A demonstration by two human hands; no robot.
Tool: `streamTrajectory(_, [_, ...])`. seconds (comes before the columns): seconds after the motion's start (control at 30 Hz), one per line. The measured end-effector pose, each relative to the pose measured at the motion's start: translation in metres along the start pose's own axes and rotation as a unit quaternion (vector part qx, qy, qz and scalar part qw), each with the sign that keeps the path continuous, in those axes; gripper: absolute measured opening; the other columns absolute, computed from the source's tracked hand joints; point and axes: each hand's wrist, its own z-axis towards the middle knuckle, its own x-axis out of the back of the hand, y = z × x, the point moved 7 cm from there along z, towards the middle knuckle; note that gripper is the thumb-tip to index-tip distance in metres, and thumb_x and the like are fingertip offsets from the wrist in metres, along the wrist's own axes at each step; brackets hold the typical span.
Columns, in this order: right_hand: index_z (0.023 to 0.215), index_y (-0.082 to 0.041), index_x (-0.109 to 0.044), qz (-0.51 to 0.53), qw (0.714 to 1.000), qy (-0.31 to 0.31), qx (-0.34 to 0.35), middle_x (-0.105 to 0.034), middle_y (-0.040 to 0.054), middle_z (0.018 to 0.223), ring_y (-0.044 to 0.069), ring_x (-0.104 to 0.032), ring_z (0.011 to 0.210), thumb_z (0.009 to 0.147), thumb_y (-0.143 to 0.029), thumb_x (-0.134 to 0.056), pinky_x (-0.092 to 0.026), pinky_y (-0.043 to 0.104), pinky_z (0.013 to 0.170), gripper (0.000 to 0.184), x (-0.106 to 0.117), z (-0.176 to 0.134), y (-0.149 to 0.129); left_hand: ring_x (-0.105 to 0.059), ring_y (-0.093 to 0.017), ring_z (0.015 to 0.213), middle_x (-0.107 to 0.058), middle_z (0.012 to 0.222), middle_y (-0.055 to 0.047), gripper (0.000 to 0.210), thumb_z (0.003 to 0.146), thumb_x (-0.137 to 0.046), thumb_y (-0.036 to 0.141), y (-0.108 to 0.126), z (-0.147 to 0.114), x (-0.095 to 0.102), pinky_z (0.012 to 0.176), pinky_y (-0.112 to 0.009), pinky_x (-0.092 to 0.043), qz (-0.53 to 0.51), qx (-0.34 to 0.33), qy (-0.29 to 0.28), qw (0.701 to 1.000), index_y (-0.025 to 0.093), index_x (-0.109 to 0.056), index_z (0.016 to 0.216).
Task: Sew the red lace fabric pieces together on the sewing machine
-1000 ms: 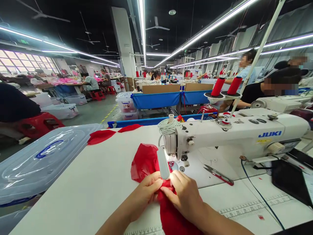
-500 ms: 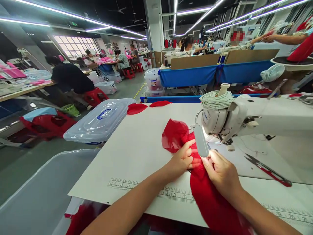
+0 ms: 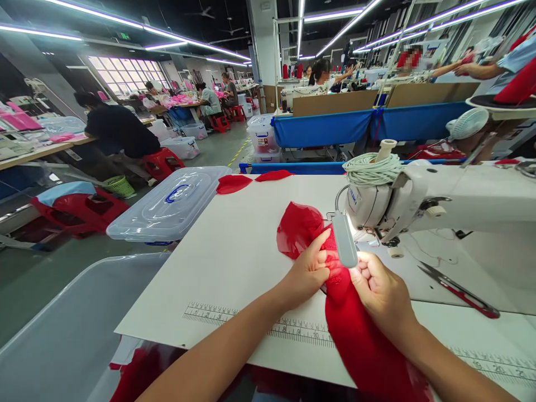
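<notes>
A long piece of sheer red fabric (image 3: 355,329) runs from the sewing machine (image 3: 372,206) down over the table's front edge. My left hand (image 3: 310,271) grips it left of the needle area, some fingers showing through the thin cloth. On the other side, my right hand (image 3: 379,287) pinches the fabric's edge with curled fingers, just below a grey oblong piece (image 3: 345,240) on the machine head. That piece hides the needle and presser foot. Beyond my left hand, a bunched end of the cloth lies on the white table (image 3: 234,251).
Thread snips (image 3: 460,290) lie right of my right hand. Two red leaf-shaped pieces (image 3: 233,183) rest at the table's far edge. A lidded clear box (image 3: 170,204) and an open plastic bin (image 3: 79,312) stand at the left. Co-workers sit at tables beyond.
My right hand has shifted slightly, its fingers curling more at the cloth's edge. My left hand stays almost in place on the fabric. The whole view has tilted a little.
</notes>
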Motion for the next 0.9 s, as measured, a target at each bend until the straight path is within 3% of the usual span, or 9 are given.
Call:
streamTrajectory(0.2, [0.092,-0.025,-0.056,-0.033,0.998,0.008,0.049,-0.051,-0.0072,0.055,0.012,-0.047,0.041,0.091,-0.033,-0.049,-0.039,0.023,0.043,0.011,-0.002,-0.004,-0.006,-0.061,-0.014,0.068,-0.062,0.079,0.000,0.077,0.076,-0.070,0.018,0.008,-0.005,-0.002,0.070,-0.029,-0.051,0.021,-0.008,-0.003,1.000,0.028,-0.046,0.148])
streamTrajectory(0.5, [0.097,-0.023,-0.057,-0.048,0.994,0.015,0.097,-0.053,-0.0086,0.052,0.011,-0.048,0.039,0.097,-0.033,-0.047,-0.038,0.021,0.042,0.014,-0.002,-0.004,-0.012,-0.036,-0.008,0.057,-0.048,0.070,0.005,0.060,0.082,-0.061,0.018,0.010,-0.006,0.000,0.054,-0.021,-0.032,0.132,-0.019,0.007,0.991,0.022,-0.053,0.142])
streamTrajectory(0.67, [0.084,-0.022,-0.058,-0.086,0.986,0.036,0.137,-0.048,-0.0077,0.049,0.010,-0.043,0.037,0.099,-0.032,-0.045,-0.032,0.022,0.041,0.023,-0.001,-0.004,-0.017,-0.048,-0.010,0.063,-0.060,0.078,0.001,0.055,0.081,-0.062,0.018,0.009,-0.005,-0.003,0.059,-0.022,-0.037,0.106,-0.010,-0.009,0.994,0.022,-0.057,0.136])
streamTrajectory(0.8, [0.077,-0.023,-0.055,-0.065,0.987,0.029,0.142,-0.046,-0.0076,0.049,0.010,-0.041,0.038,0.099,-0.029,-0.046,-0.032,0.023,0.042,0.025,0.002,-0.004,-0.019,-0.061,-0.017,0.085,-0.068,0.103,-0.005,0.069,0.077,-0.061,0.013,0.005,-0.003,0.001,0.074,-0.027,-0.046,0.081,0.006,-0.005,0.997,0.024,-0.050,0.144])
streamTrajectory(0.9, [0.079,-0.022,-0.055,0.000,0.974,-0.075,0.213,-0.056,-0.0058,0.057,0.009,-0.048,0.046,0.098,-0.019,-0.046,-0.036,0.022,0.049,0.021,-0.008,-0.011,-0.031,-0.062,-0.020,0.099,-0.065,0.123,-0.008,0.082,0.074,-0.062,0.010,0.001,-0.001,0.011,0.086,-0.032,-0.047,0.078,0.009,0.023,0.997,0.028,-0.041,0.151])
